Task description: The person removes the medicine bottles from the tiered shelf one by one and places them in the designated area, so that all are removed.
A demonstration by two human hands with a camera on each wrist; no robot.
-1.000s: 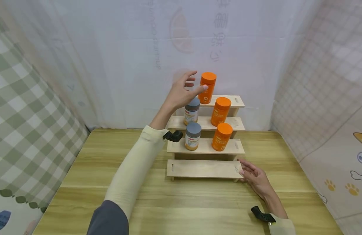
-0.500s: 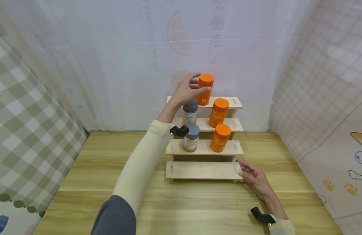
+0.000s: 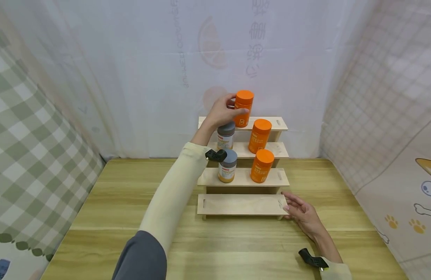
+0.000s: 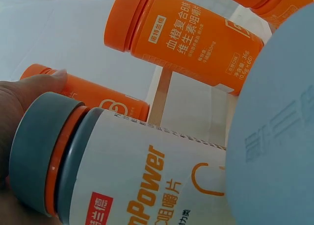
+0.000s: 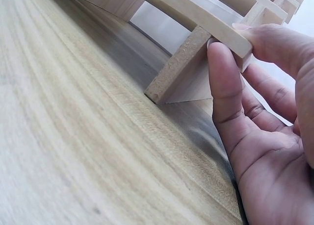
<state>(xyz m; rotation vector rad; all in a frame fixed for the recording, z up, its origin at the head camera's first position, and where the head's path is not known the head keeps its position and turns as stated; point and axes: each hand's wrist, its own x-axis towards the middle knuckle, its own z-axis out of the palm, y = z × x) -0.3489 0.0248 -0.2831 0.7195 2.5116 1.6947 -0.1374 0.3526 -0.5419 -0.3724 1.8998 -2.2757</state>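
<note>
My left hand [image 3: 221, 112] reaches to the top step of a pale wooden stepped display rack [image 3: 241, 205]. Its thumb and fingers grip an orange supplement bottle [image 3: 244, 99] standing there; in the left wrist view the thumb lies on that bottle [image 4: 105, 95]. Lower down, two orange bottles stand at the right, one [image 3: 260, 136] on each middle step. Beside them are two grey-lidded bottles, the upper one [image 3: 225, 140] partly behind my left wrist. My right hand [image 3: 305, 217] pinches the right end of the bottom step, thumb on top and a finger below [image 5: 226, 83].
The rack stands on a wood-grain table [image 3: 236, 249]. A white printed curtain [image 3: 131, 77] hangs close behind it, with a green checked cloth [image 3: 37, 136] at the left and a patterned one [image 3: 383, 155] at the right. Wrist cameras sit on both forearms.
My left hand has moved right and its fingers have closed round the top orange bottle. The right hand keeps its place on the bottom step. The head view has shifted slightly.
</note>
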